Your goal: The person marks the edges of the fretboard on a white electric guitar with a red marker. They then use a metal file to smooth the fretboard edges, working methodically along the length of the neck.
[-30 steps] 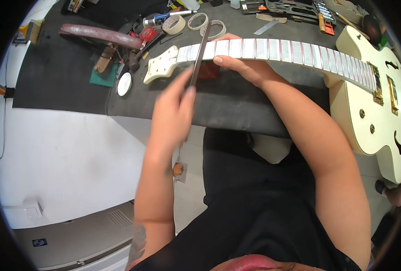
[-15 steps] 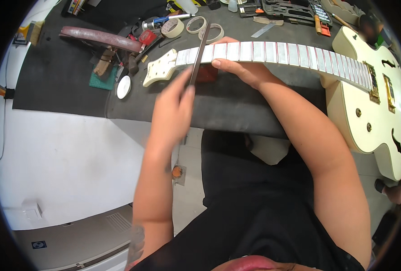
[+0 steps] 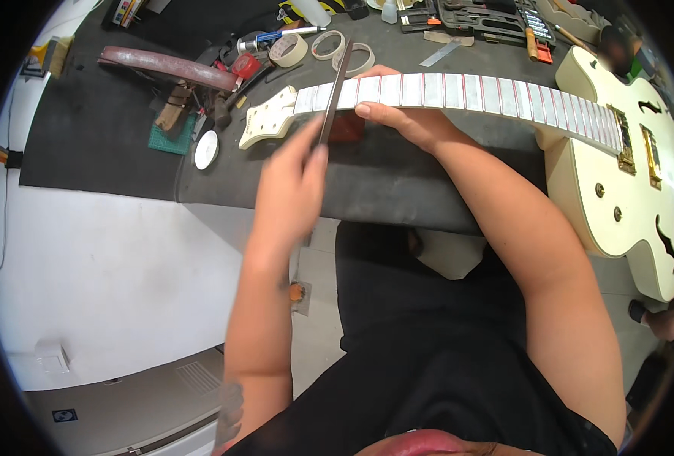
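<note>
A cream hollow-body guitar (image 3: 572,175) lies with its body at the right and its headstock (image 3: 267,121) at the left. Pale covering, probably tape, fills the spaces between the frets on its neck (image 3: 474,93). My left hand (image 3: 293,175), slightly blurred, is closed around the lower end of a long dark file (image 3: 338,91). That file lies crosswise over the neck near the headstock, its tip pointing away from me. Just right of it, my right hand (image 3: 401,120) wraps the neck from below, thumb on the near edge and fingers at the far side. A reddish block (image 3: 346,129) sits under the neck.
Several tape rolls (image 3: 288,50) lie beyond the headstock. At left are a long reddish curved bar (image 3: 171,67), a hammer (image 3: 221,112), a green mat (image 3: 171,138) and a white dish (image 3: 207,150). An open tool case (image 3: 480,29) stands at the back right.
Almost nothing differs. The view has shifted slightly; both hands, the file and the guitar keep nearly the same places, and the left hand is blurred in both frames.
</note>
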{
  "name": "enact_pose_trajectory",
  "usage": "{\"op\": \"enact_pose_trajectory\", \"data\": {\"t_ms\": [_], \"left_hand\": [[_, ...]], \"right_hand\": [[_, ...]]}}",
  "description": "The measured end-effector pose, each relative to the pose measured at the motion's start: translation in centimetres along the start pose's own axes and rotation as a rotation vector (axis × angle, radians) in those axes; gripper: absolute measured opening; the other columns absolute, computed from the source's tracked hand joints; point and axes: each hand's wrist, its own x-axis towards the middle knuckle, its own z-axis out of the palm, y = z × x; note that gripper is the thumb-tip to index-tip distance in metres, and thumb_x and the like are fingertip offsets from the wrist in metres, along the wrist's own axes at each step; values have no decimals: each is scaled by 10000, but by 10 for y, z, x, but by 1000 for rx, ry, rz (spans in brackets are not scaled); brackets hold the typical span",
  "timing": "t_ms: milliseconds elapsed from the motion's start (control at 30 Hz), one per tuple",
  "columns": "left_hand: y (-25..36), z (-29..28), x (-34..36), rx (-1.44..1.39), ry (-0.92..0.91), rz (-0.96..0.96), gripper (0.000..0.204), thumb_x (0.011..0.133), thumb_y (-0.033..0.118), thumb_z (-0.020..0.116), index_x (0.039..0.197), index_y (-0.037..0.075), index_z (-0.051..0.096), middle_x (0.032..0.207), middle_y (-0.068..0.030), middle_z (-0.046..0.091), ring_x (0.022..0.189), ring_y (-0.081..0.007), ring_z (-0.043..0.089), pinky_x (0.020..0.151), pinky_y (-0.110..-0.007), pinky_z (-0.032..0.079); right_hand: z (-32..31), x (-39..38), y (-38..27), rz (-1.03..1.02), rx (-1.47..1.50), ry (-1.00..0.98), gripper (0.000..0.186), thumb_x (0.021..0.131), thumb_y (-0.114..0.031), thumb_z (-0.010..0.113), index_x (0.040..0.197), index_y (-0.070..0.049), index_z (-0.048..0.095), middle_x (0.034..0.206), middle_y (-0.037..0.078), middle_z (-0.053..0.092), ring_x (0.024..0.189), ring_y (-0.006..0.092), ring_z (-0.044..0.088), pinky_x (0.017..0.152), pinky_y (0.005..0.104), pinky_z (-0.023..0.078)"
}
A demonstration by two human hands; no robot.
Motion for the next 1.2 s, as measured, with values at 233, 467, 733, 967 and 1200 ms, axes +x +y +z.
{"op": "enact_pose_trajectory", "data": {"t_ms": [233,467,733,967,1200], "left_hand": [[-10,-8,-159,-125,79,-167,531,1042,-7,569,1573,7,587,699,1,556,626,-74,503,633,-257,450],[-2,-18,-123,-203,44,-123,500,1116,63,499,1605,-40,521,806,7,563,693,-58,484,641,-222,404],[-12,-19,-70,-463,-94,-189,533,1127,135,544,1629,-35,487,789,6,539,716,-79,503,631,-249,429],[5,5,24,-274,-49,-84,529,1133,169,534,1638,18,506,763,13,526,676,-87,486,626,-268,444],[-17,-3,-112,-120,-22,-71,560,1097,91,518,1655,47,492,748,12,509,681,-75,464,652,-256,428]], "right_hand": [[3,-3,-4,-51,-79,11,462,943,-418,827,1248,-98,691,1093,-3,711,1028,115,642,939,319,530],[1,-2,-7,30,-20,-10,476,945,-389,837,1275,-78,692,1153,40,735,1106,162,662,990,351,515],[-3,0,0,-18,-14,-5,471,940,-379,844,1270,-79,693,1141,48,730,1087,162,658,976,349,517],[4,3,-1,-4,-13,-22,423,941,-375,841,1229,-105,688,1015,-21,674,918,81,612,831,274,515],[-1,-1,2,-84,-86,5,483,934,-402,852,1274,-99,687,1141,7,719,1071,133,656,954,328,537]]}}
